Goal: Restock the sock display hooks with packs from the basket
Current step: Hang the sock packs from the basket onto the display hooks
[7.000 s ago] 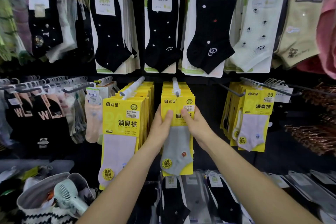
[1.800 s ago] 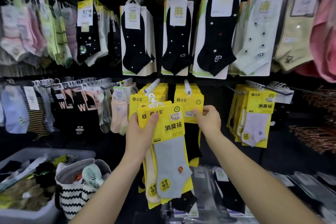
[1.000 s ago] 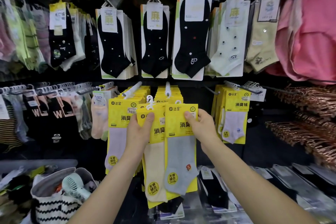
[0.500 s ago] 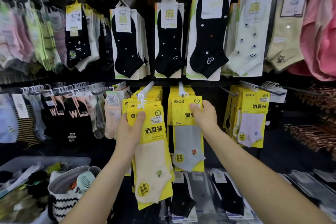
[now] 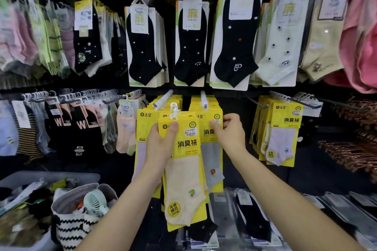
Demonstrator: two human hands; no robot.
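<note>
Below and left of the white display hook (image 5: 204, 100), the left hand (image 5: 161, 144) gripped a cream-sock pack (image 5: 183, 179) by its header, hanger up, likely ready for hanging. Just below-right of the hook, the right hand (image 5: 231, 131) pinched the hung grey-sock pack (image 5: 212, 159), apparently squaring it.

Three cards of black ankle socks (image 5: 190, 47) hang side by side along the upper row of a shop wall. A pale dotted sock (image 5: 279, 47) and a beige sock (image 5: 322, 43) hang to their right, with pink fabric (image 5: 363, 43) at the far edge. On the rail below left, black socks marked "W" (image 5: 81, 126) hang near a peach sock (image 5: 125, 128). At lower left a bag with black-and-white zigzag bands (image 5: 71, 228) stands open, a mint handheld fan (image 5: 94, 204) lying in its mouth.
</note>
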